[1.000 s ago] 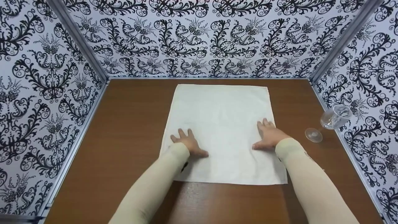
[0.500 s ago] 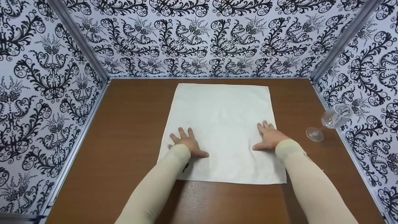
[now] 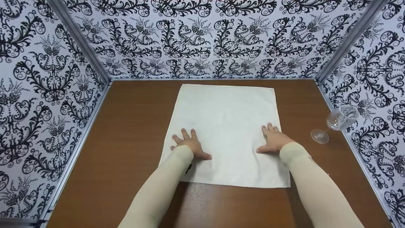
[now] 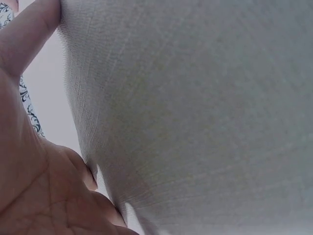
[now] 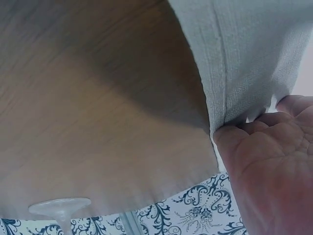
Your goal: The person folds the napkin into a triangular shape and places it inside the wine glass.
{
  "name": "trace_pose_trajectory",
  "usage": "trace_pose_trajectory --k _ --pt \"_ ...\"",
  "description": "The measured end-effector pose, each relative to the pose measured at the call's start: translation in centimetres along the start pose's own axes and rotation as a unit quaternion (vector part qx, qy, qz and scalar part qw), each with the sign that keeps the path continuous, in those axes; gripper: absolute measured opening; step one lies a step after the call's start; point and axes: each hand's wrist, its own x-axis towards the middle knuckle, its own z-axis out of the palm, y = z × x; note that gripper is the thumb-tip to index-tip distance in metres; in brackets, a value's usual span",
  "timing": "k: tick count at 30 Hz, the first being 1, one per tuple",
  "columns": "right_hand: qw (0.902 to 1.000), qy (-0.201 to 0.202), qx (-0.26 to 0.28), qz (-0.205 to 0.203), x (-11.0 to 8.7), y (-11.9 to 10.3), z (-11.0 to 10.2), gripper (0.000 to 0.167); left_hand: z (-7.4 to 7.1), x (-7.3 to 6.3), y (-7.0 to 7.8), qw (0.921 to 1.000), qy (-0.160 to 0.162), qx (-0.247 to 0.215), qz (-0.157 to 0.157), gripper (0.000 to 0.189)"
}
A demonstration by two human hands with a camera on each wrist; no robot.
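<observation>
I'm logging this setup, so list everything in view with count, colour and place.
tabletop: 1, brown, centre to foreground
cloth: 1, white, spread on the tabletop
wine glass: 1, clear, tabletop's right side
patterned panels: 3, white and black, left, back, right
corner posts: 2, grey, back corners
edge strips: 3, pale grey, panel bottoms
dark item: 1, black, by left wrist, partly hidden
sleeves: 2, cream, wrists to bottom edge
left hand: 1, bare, on cloth's left half
right hand: 1, bare, at cloth's right edge
</observation>
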Motion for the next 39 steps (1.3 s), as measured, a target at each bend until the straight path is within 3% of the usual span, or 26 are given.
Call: trace_pose_trajectory --k 13,16,22,26,30,34,39 --pt "0.9999 -0.005 -0.001 0.016 0.1 -0.6 0.4 0.132 -0.3 1.7 -0.7 0.9995 -0.003 0.028 0.012 0.151" --pt "0.9998 0.0 -0.01 0.015 0.2 -0.9 0.0 0.123 -0.3 1.5 -0.8 0.9994 0.008 0.032 0.012 0.148" --pt "0.9979 0.063 -0.007 -0.008 0.8 -1.0 -0.8 0.105 -0.1 -0.2 -0.1 0.9996 0.017 0.018 0.011 0.145" --pt "0.9995 0.03 0.005 -0.009 1.2 -1.0 -0.7 0.116 0.5 -1.0 0.5 0.9998 0.003 0.0 0.021 0.144" --pt "1.0 -0.001 0.004 -0.005 1.4 -1.2 -0.7 0.121 0.9 -0.7 0.5 0.9999 0.007 0.011 0.009 0.146" --pt "1.0 -0.001 -0.005 0.001 1.4 -1.4 -0.7 0.12 0.8 -0.2 0.5 0.9999 0.001 0.009 0.006 0.149" --pt "0.9999 0.001 -0.01 0.007 1.2 -1.5 -0.5 0.121 0.5 -0.8 0.6 0.9997 0.01 0.006 0.019 0.148"
